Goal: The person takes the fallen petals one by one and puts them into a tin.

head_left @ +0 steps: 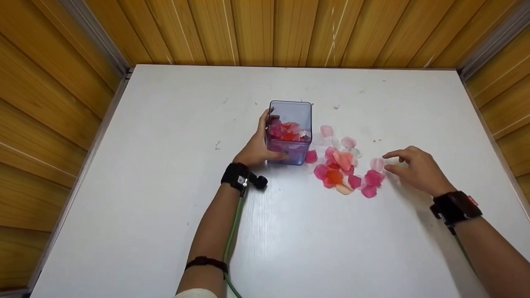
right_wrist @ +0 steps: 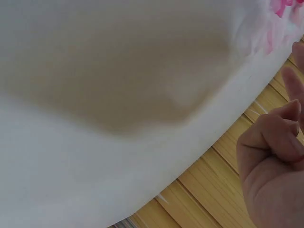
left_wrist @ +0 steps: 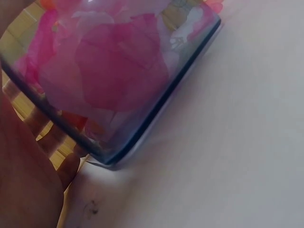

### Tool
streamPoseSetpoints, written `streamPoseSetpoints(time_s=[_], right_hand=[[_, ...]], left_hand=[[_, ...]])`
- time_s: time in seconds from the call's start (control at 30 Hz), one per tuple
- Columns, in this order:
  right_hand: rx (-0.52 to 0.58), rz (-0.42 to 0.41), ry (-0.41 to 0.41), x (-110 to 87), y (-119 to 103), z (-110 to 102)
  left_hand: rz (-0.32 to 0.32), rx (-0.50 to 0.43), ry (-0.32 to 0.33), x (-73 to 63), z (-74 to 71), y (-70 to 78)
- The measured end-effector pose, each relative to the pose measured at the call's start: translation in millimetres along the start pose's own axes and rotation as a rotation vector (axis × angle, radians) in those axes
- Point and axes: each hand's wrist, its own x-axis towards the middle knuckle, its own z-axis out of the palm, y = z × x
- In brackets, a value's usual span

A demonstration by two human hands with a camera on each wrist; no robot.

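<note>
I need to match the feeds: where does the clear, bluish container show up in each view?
Head: the container is just above the middle, held by the left hand.
Left wrist: the container fills much of the upper left, its edges running diagonally.
Right wrist: not in it.
Shared landmark: the white tabletop, seen in all three views.

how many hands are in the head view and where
2: the left hand grips the clear box; the right hand is just right of the loose petals. The box partly covers the left one.
</note>
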Motion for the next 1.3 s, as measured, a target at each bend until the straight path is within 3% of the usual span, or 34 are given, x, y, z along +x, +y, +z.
streamPoseSetpoints(time_s=[0.23, 0.47, 0.53, 0.67, 0.83, 0.97, 1.07, 1.3], right_hand=[[-0.009, 0.000, -0.004, 14.8, -0.6, 12.9], [0.000, 0.075, -0.008, 25.3, -10.5, 16.4], [0.010, 0.074, 0.025, 29.5, -17.8, 16.0], [0.080, 0.014, 0.178, 43.8, -50.6, 16.5], [0.216, -0.100, 0.326, 68.1, -121.0, 22.2], [0.255, -0.200, 0.326, 80.1, -165.7, 28.4], [0.254, -0.263, 0.313, 89.0, -187.1, 34.9], [0.215, -0.277, 0.281, 106.6, -201.4, 49.3]], left_hand=[[0.011, -0.008, -0.004, -0.8, -1.3, -0.5], [0.005, -0.031, 0.005, -0.3, -1.2, 1.6], [0.000, -0.021, 0.010, -0.6, -1.6, 2.1], [-0.004, 0.000, 0.013, -0.6, -1.8, 1.7], [-0.017, 0.006, 0.004, -0.5, -1.1, 0.9], [-0.008, -0.011, 0.009, 0.1, -1.5, 0.7], [0.003, -0.013, 0.008, 1.1, -1.2, 0.4], [0.010, -0.007, -0.005, 2.8, -2.1, -2.5]])
